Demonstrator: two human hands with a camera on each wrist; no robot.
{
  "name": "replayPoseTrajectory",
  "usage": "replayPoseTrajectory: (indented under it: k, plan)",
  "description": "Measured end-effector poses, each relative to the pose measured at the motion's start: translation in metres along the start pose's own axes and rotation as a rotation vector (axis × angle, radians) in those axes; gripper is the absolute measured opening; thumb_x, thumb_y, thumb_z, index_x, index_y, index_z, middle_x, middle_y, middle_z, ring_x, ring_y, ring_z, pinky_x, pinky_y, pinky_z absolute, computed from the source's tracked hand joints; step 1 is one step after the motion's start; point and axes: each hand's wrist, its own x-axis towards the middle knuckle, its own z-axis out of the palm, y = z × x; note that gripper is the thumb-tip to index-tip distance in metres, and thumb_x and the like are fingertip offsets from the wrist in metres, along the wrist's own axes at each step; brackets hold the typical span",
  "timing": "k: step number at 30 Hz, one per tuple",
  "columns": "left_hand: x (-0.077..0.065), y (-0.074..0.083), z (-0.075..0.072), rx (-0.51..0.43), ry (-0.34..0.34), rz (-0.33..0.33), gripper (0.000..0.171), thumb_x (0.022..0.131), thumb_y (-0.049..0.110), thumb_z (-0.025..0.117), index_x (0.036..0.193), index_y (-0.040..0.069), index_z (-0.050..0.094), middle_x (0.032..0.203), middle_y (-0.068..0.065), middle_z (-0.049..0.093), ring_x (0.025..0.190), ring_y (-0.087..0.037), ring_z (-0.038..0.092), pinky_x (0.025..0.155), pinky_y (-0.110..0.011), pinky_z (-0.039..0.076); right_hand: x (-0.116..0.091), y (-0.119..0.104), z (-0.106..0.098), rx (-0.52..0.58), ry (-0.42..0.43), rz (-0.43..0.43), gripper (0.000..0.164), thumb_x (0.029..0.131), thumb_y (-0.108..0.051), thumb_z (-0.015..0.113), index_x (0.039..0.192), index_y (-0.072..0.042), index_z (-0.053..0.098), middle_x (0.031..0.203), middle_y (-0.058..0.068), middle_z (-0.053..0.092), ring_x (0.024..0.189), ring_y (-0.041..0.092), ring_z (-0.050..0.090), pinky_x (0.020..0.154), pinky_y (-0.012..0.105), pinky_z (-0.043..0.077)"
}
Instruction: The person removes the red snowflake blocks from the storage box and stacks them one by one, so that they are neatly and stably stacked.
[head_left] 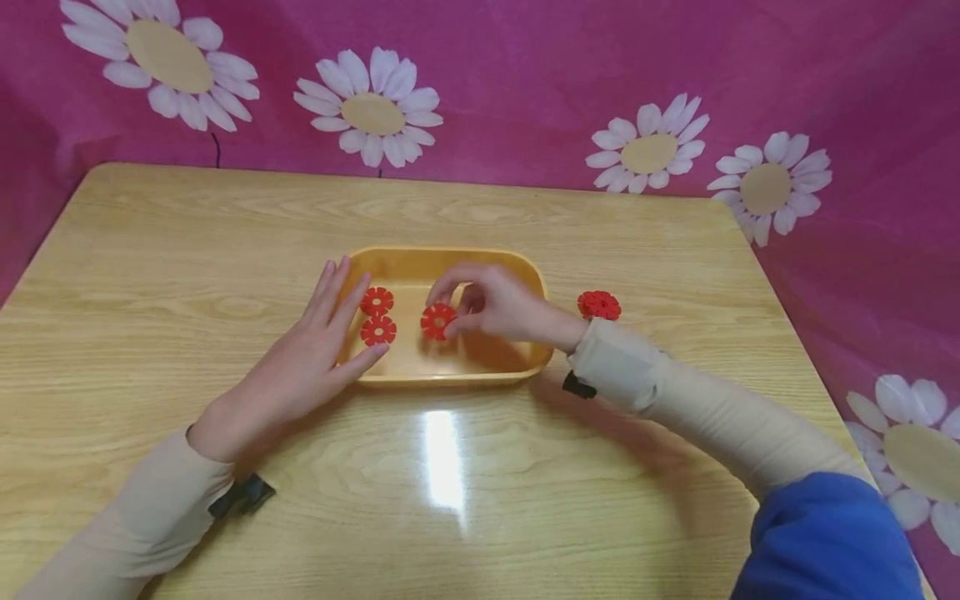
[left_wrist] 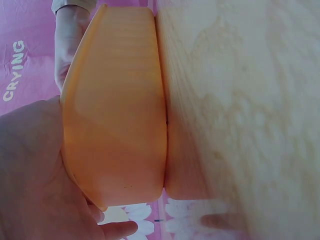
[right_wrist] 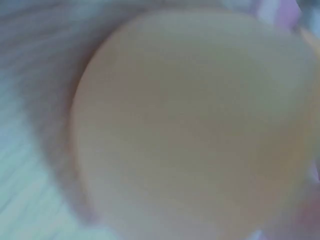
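Note:
My right hand (head_left: 498, 304) pinches a red notched disc (head_left: 437, 321) with a hole in its middle, over the inside of a yellow-orange plastic tray (head_left: 450, 379). Two more red notched discs, one (head_left: 377, 301) behind the other (head_left: 378, 331), lie at the tray's left end. Across that left end rests my left hand (head_left: 307, 350), its fingers straight and spread over the rim. In the left wrist view the palm lies along the rim of the tray wall (left_wrist: 115, 110). The right wrist view is blurred, filled mostly by the tray's rounded end (right_wrist: 190, 125).
Several red notched discs (head_left: 599, 305) lie piled on the wooden table (head_left: 262, 225) just right of the tray, close to my right wrist. Behind the table hangs a pink cloth (head_left: 510, 83) printed with white daisies.

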Motion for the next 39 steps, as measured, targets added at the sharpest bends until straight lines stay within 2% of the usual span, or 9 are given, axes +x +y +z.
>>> replayPoseTrajectory:
  k: [4, 8, 12, 17, 21, 24, 29, 33, 39]
  plan:
    - [0.0, 0.001, 0.0, -0.004, 0.004, 0.004, 0.088, 0.097, 0.048, 0.055, 0.158, 0.011, 0.003, 0.162, -0.001, -0.019, 0.147, -0.021, -0.017, 0.104, -0.063, 0.032, -0.023, 0.009, -0.037, 0.164, 0.14, 0.133, 0.036, 0.076, 0.005, 0.08, 0.109, -0.001, 0.068, 0.104, 0.009, 0.064, 0.067, 0.02, 0.058, 0.059, 0.025, 0.05]
    - [0.0, 0.0, 0.0, -0.002, 0.009, 0.004, 0.089, 0.096, 0.047, 0.055, 0.158, 0.011, 0.003, 0.162, -0.001, -0.018, 0.148, -0.021, -0.017, 0.103, -0.063, 0.033, -0.048, 0.027, -0.068, 0.233, 0.273, 0.299, 0.036, 0.08, 0.002, 0.078, 0.114, -0.003, 0.067, 0.112, 0.008, 0.061, 0.074, 0.024, 0.061, 0.062, 0.024, 0.052]
    - [0.0, 0.0, 0.001, 0.001, 0.008, -0.003, 0.089, 0.096, 0.048, 0.055, 0.158, 0.011, 0.003, 0.162, -0.001, -0.018, 0.147, -0.02, -0.017, 0.105, -0.062, 0.032, -0.074, 0.052, -0.089, 0.176, 0.349, 0.408, 0.036, 0.083, -0.003, 0.077, 0.118, -0.004, 0.066, 0.115, 0.007, 0.061, 0.079, 0.028, 0.063, 0.069, 0.027, 0.057]
    - [0.0, 0.0, 0.001, -0.002, 0.008, -0.003, 0.089, 0.096, 0.048, 0.055, 0.159, 0.012, 0.003, 0.162, -0.001, -0.018, 0.147, -0.02, -0.017, 0.105, -0.063, 0.031, -0.101, 0.073, -0.102, 0.057, 0.344, 0.525, 0.038, 0.088, -0.013, 0.075, 0.123, -0.006, 0.064, 0.122, 0.007, 0.06, 0.091, 0.021, 0.06, 0.077, 0.023, 0.055]
    - [0.001, 0.0, 0.001, -0.005, 0.008, 0.0, 0.089, 0.097, 0.048, 0.055, 0.159, 0.012, 0.003, 0.162, -0.001, -0.018, 0.147, -0.02, -0.017, 0.106, -0.063, 0.03, -0.115, 0.082, -0.105, 0.045, 0.336, 0.59, 0.042, 0.09, -0.016, 0.073, 0.128, -0.004, 0.061, 0.125, 0.011, 0.056, 0.094, 0.021, 0.06, 0.08, 0.028, 0.056]
    - [0.001, 0.001, 0.001, -0.004, 0.01, -0.001, 0.089, 0.097, 0.047, 0.056, 0.159, 0.012, 0.002, 0.162, -0.001, -0.018, 0.147, -0.02, -0.017, 0.105, -0.063, 0.03, -0.12, 0.087, -0.105, 0.061, 0.342, 0.617, 0.043, 0.09, -0.014, 0.073, 0.129, -0.004, 0.06, 0.125, 0.014, 0.056, 0.094, 0.023, 0.061, 0.08, 0.031, 0.057]
    - [0.001, 0.001, 0.002, -0.012, 0.008, 0.005, 0.089, 0.096, 0.047, 0.057, 0.159, 0.013, 0.003, 0.162, 0.0, -0.019, 0.148, -0.021, -0.016, 0.104, -0.063, 0.032, -0.126, 0.094, -0.102, -0.018, 0.353, 0.622, 0.043, 0.09, -0.014, 0.072, 0.13, -0.004, 0.06, 0.123, 0.017, 0.056, 0.096, 0.028, 0.056, 0.072, 0.024, 0.054]
    - [0.001, 0.001, 0.002, -0.015, 0.006, 0.012, 0.09, 0.096, 0.046, 0.056, 0.159, 0.012, 0.002, 0.162, -0.001, -0.019, 0.148, -0.022, -0.016, 0.102, -0.064, 0.034, -0.128, 0.093, -0.1, -0.077, 0.388, 0.585, 0.045, 0.091, -0.019, 0.072, 0.131, -0.005, 0.059, 0.121, 0.019, 0.054, 0.098, 0.03, 0.053, 0.067, 0.021, 0.049]
    - [0.001, 0.0, 0.001, -0.014, 0.011, 0.001, 0.09, 0.096, 0.046, 0.057, 0.159, 0.013, 0.003, 0.163, -0.005, -0.015, 0.148, -0.021, -0.016, 0.102, -0.064, 0.034, -0.115, 0.076, -0.096, -0.068, 0.418, 0.512, 0.04, 0.092, -0.019, 0.071, 0.128, -0.007, 0.061, 0.119, 0.018, 0.055, 0.098, 0.028, 0.054, 0.069, 0.02, 0.05]
